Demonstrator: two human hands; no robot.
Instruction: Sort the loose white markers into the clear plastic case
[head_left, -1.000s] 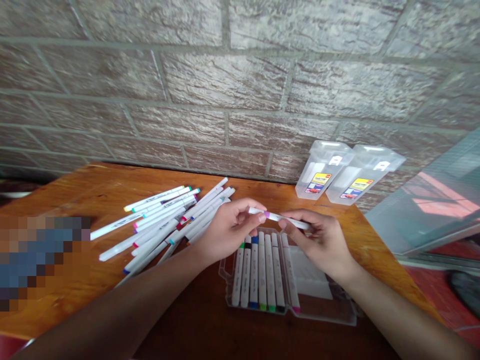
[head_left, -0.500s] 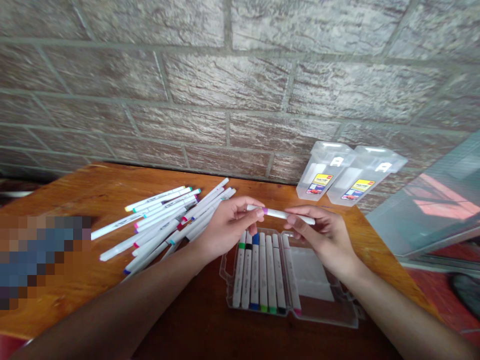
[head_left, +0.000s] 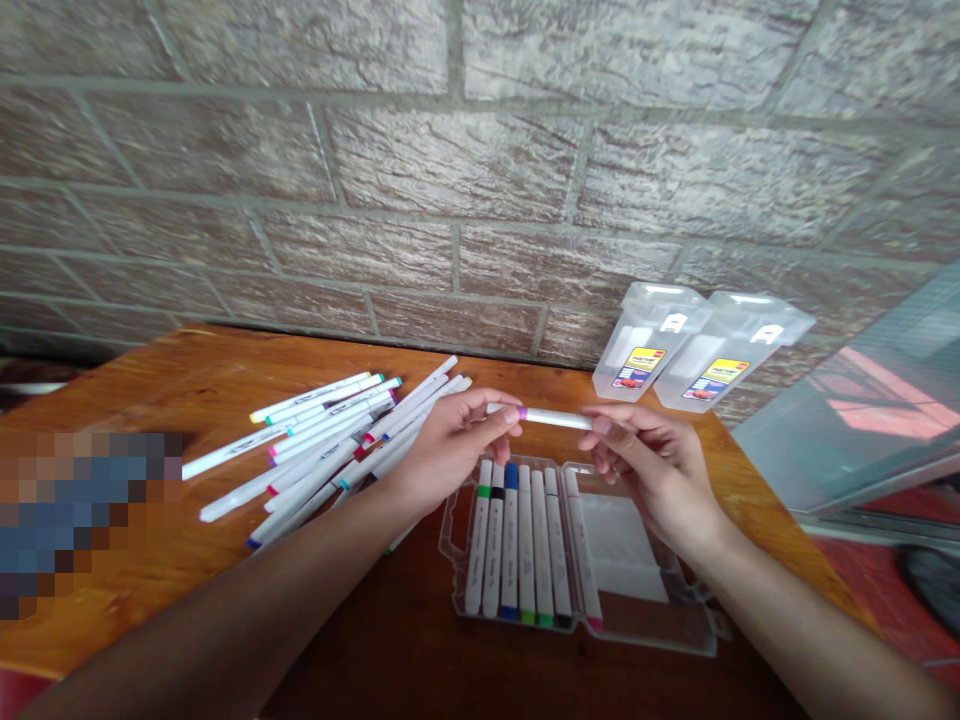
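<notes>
Between my two hands a white marker (head_left: 559, 418) with a purple band lies level above an opened clear plastic case (head_left: 645, 635). My left hand (head_left: 457, 435) pinches its banded end between thumb and fingers. The other end is pinched by the thumb and fingers of my right hand (head_left: 656, 465). Below, several white markers (head_left: 517, 545) stand side by side in the left half of the case, with green, black and blue marks showing. One pink-tipped marker (head_left: 583, 550) lies just right of the hinge.
A loose pile of white markers (head_left: 322, 460) with coloured tips spreads over the wooden table (head_left: 217, 370) to the left. Two clear plastic boxes (head_left: 637, 345) with yellow labels stand at the back right, near the brick wall (head_left: 480, 170). A pixelated patch covers the left edge.
The marker has shifted slightly left and up with my left hand. My right hand's fingers have slid toward the marker's right tip.
</notes>
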